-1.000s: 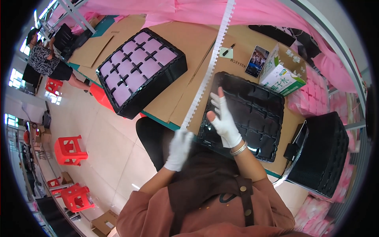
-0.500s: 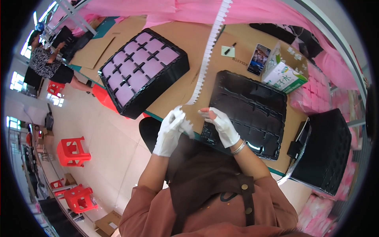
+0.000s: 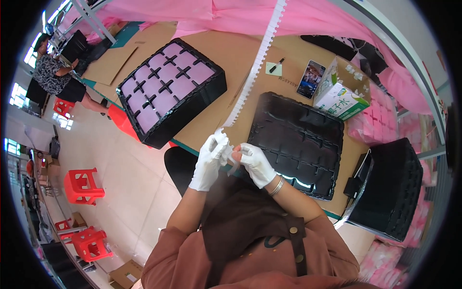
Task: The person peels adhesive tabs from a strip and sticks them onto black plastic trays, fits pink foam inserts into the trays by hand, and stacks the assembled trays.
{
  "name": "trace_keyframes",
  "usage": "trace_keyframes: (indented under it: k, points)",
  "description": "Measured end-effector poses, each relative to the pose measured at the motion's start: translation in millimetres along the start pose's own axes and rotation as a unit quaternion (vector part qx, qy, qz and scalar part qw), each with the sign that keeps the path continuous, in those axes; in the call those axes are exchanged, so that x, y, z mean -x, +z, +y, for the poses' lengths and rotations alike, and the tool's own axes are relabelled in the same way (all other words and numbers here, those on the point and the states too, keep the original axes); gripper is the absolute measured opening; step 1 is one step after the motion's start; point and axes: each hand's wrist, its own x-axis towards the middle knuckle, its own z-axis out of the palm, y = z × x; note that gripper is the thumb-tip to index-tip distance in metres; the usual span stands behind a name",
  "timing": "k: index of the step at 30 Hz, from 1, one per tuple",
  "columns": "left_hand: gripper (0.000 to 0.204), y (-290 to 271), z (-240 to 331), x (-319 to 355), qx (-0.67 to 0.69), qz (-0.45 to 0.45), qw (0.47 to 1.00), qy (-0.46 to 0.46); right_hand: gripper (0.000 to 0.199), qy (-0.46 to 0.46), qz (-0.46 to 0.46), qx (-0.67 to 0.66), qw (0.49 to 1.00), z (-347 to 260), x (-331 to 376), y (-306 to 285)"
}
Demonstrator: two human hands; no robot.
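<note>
Long flat white strip with a toothed edge (image 3: 260,58) crosses over the brown cardboard-covered tabletop (image 3: 226,50), running out the top of view. White-gloved left hand (image 3: 208,164): grip pinching it near its lower end. White-gloved right hand (image 3: 256,166): fingertips at that end, can't tell if pinching. Rectangular black plastic tray (image 3: 298,139) just right; lilac-filled black tray (image 3: 192,113) upper left.
</note>
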Motion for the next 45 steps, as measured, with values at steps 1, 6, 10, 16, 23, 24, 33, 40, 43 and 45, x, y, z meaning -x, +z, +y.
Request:
trace_keyframes:
  k: [1,6,10,16,23,24,33,40,43,45]
  points:
    - [0.015,0.6,-0.8,0.4,-0.044,-0.003,0.999,-0.012,0.021,0.0,0.004,0.002,1.0,0.6,1.5,-0.7]
    - [0.016,-3.2,-15.9,-7.1,-0.034,0.024,0.999,-0.013,0.01,-0.311,0.15,0.365,0.865,3.0,14.3,9.3]
    - [0.016,-20.0,-27.3,-16.6,0.0,0.052,0.998,-0.033,0.011,-0.282,0.113,0.338,0.891,-14.0,24.5,8.8]
    - [0.017,-20.3,-28.5,-14.2,-0.027,0.074,0.997,-0.022,0.004,-0.098,0.172,0.702,0.684,-17.2,40.0,-48.6]
    - [0.021,-17.4,-41.7,-12.1,-0.025,0.043,0.999,-0.019,0.01,-0.056,0.24,0.63,0.737,-6.4,23.7,-60.4]
    - [0.022,-21.1,-47.7,-12.4,-0.051,0.032,0.998,-0.012,0.018,-0.101,0.242,0.653,0.71,-9.8,24.3,-60.6]
    - [0.029,-18.0,-79.6,5.7,-0.157,-0.06,0.984,-0.053,0.021,-0.146,0.206,0.667,0.701,2.4,40.3,-54.3]
    - [0.024,-19.1,-78.2,1.8,-0.136,-0.058,0.987,-0.057,0.018,-0.162,0.249,0.64,0.709,-0.4,33.2,-66.7]
    - [0.026,-16.7,-75.2,0.7,-0.152,-0.074,0.984,-0.051,0.021,-0.158,0.254,0.642,0.706,-1.2,35.7,-66.3]
    - [0.027,-14.3,-75.3,-0.7,-0.172,-0.088,0.98,-0.045,0.024,-0.142,0.236,0.646,0.711,2.4,38.9,-60.8]
